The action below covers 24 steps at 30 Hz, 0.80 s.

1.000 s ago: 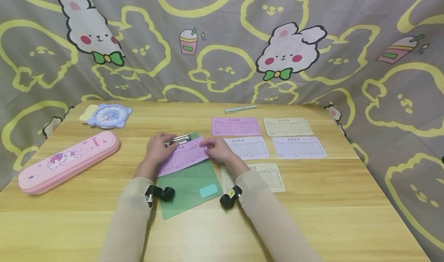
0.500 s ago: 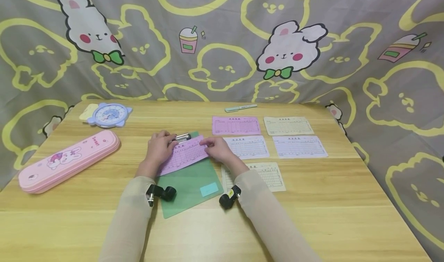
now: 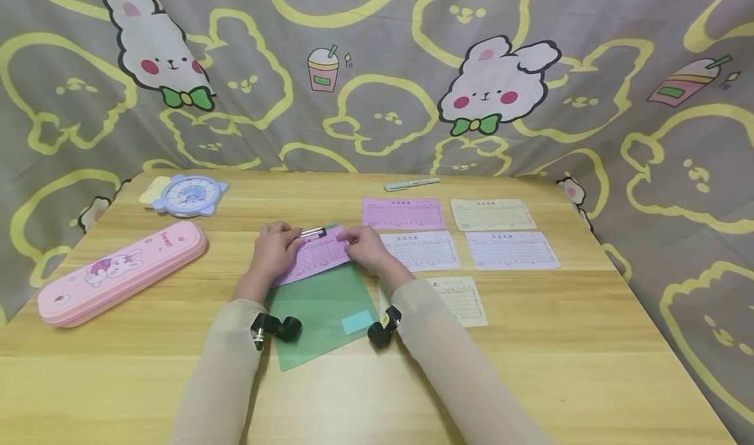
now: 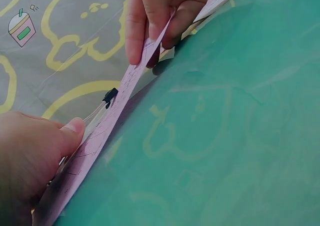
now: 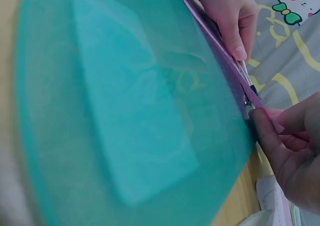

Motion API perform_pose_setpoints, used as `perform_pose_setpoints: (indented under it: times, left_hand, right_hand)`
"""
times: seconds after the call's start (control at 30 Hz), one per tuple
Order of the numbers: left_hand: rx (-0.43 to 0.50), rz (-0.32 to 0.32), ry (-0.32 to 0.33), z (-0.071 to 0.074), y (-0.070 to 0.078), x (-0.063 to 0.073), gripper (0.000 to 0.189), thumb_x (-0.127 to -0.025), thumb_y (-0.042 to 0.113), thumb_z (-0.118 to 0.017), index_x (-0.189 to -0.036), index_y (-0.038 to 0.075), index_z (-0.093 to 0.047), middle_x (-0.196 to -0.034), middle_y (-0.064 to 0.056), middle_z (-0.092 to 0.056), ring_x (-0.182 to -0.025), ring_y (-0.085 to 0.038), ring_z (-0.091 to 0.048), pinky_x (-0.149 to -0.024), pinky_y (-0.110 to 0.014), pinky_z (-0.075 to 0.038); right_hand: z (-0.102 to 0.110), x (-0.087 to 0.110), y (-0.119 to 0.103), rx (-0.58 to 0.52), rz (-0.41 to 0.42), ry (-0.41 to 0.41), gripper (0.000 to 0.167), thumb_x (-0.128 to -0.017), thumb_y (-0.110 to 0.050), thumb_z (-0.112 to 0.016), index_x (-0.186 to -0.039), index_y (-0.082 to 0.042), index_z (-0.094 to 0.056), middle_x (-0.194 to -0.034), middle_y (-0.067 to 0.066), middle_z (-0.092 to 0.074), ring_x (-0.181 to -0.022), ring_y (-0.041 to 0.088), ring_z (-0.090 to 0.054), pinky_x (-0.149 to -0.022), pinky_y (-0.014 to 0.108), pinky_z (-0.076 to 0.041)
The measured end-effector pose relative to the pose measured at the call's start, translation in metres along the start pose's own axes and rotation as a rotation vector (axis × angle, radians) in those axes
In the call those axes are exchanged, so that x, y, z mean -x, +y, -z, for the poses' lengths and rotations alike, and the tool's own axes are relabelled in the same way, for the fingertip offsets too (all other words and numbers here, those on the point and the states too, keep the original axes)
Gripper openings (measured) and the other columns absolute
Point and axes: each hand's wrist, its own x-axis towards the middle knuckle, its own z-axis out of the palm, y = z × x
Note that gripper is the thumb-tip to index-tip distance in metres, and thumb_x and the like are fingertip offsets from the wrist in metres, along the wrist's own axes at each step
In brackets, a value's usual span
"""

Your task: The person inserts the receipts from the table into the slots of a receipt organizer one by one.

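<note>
A green clip folder [image 3: 321, 317] lies turned on the table, its metal clip [image 3: 312, 233] at the far edge and a light-blue label [image 3: 357, 322] at its near right corner. Across its upper part lies a purple printed slip [image 3: 321, 256], the top edge right at the clip. My left hand [image 3: 274, 254] grips the clip, thumb pressed on its metal lever; the left wrist view shows the thumb [image 4: 75, 131] there. My right hand [image 3: 368, 250] pinches the slip's right end between thumb and fingers, plain in the right wrist view. The left end of the slip is behind my left hand.
Right of the folder lie several printed slips: purple [image 3: 403, 214], cream [image 3: 493, 215], white [image 3: 424, 251], lilac [image 3: 512, 250] and another cream one [image 3: 462, 301] partly under my right forearm. A pen [image 3: 411, 184], a blue clock-like dial [image 3: 191, 195] and a pink pencil case [image 3: 122, 273] lie around.
The purple slip has slid a little up the folder toward the clip, and both hands have moved slightly with it. More of the green surface shows below it.
</note>
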Motion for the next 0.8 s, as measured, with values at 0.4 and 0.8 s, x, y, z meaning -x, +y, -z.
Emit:
perform_pose_setpoints:
  times: [0.4, 0.8]
  left_hand:
    - [0.003, 0.003, -0.003, 0.0004, 0.0028, -0.0005, 0.036, -0.087, 0.024, -0.051, -0.115, 0.002, -0.054, -0.105, -0.015, -0.048, -0.093, -0.031, -0.038, -0.081, -0.046, -0.028]
    - [0.001, -0.010, -0.005, 0.0006, 0.0008, 0.0009, 0.036, -0.086, 0.023, -0.052, -0.115, 0.001, -0.054, -0.107, -0.017, -0.047, -0.095, -0.032, -0.037, -0.081, -0.047, -0.028]
  right_hand:
    - [-0.0009, -0.0065, -0.0049, 0.024, -0.031, -0.031, 0.034, -0.072, 0.012, -0.050, -0.097, -0.007, -0.064, -0.111, 0.008, -0.052, -0.090, 0.017, -0.048, -0.072, 0.023, -0.042]
    - [-0.0057, -0.0093, -0.0048, 0.029, 0.000, -0.023, 0.034, -0.071, 0.011, -0.051, -0.097, -0.007, -0.064, -0.100, 0.005, -0.055, -0.087, 0.017, -0.049, -0.073, 0.025, -0.041]
